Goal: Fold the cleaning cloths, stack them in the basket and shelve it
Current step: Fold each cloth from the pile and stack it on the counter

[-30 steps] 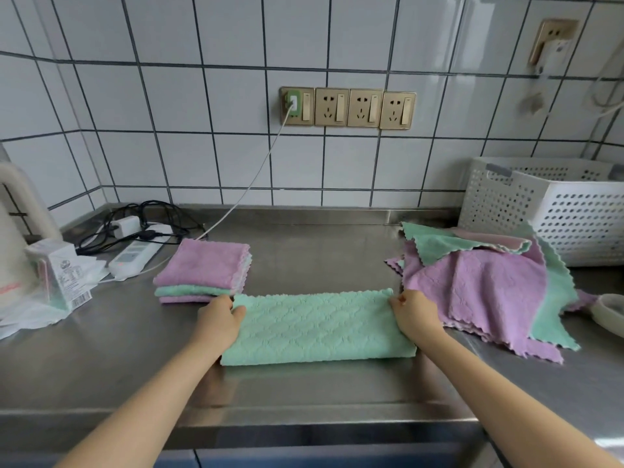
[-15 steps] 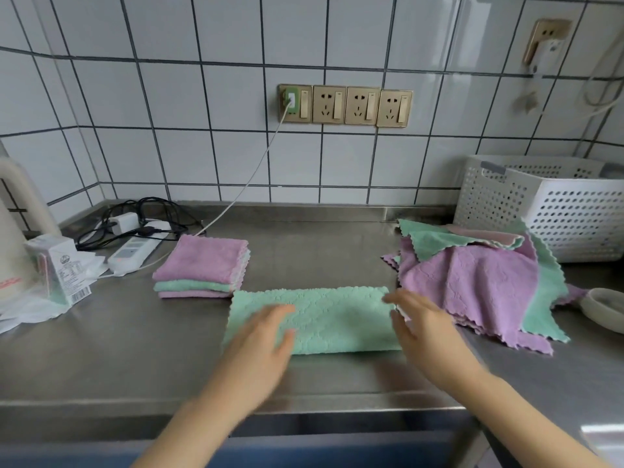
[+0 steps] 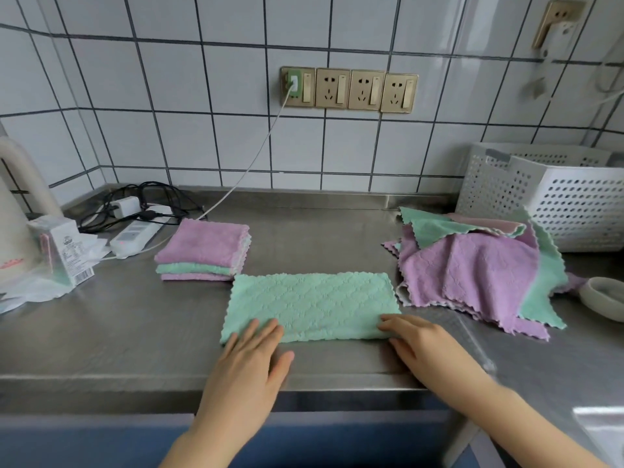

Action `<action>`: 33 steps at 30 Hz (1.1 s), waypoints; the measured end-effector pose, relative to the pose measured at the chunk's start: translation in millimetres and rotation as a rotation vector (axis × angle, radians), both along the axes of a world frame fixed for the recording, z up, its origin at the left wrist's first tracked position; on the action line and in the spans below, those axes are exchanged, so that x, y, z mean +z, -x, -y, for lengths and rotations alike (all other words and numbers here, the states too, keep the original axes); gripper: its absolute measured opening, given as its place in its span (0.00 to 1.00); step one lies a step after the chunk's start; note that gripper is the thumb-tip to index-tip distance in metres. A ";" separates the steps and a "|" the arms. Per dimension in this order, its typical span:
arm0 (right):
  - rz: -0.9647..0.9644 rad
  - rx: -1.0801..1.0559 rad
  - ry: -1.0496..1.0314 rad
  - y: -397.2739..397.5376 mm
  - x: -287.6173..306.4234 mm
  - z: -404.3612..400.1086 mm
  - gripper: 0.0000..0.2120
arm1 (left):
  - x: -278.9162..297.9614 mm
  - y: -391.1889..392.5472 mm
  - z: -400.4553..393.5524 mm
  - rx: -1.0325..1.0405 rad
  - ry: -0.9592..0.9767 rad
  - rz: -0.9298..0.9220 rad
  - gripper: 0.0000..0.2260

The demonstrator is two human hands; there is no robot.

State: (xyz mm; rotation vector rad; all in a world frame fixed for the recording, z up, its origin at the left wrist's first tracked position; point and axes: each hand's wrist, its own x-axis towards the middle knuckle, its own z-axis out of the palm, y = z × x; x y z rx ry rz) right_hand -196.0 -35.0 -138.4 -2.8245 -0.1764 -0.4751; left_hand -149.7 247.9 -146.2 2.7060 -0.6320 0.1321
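Your left hand (image 3: 250,356) and right hand (image 3: 422,346) have slid from the green cloth's (image 3: 310,304) ends to its near edge, fingers flat, ready to fold again.

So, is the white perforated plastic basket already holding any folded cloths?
Cannot tell: the white perforated plastic basket shows only its outer walls, its inside is hidden, and the folded pink and green cloth stack sits on the steel counter.
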 end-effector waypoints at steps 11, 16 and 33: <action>0.071 0.046 0.123 27.3 32.0 -28.5 0.03 | 15.6 29.4 46.9 -0.239 0.096 0.031 0.24; -0.067 0.225 -0.196 56.6 60.8 -56.3 0.02 | 20.9 23.4 64.6 -0.285 0.053 0.046 0.28; -0.025 0.269 -0.329 23.7 12.0 -27.4 0.25 | 27.9 4.9 10.1 -0.308 0.582 -0.429 0.29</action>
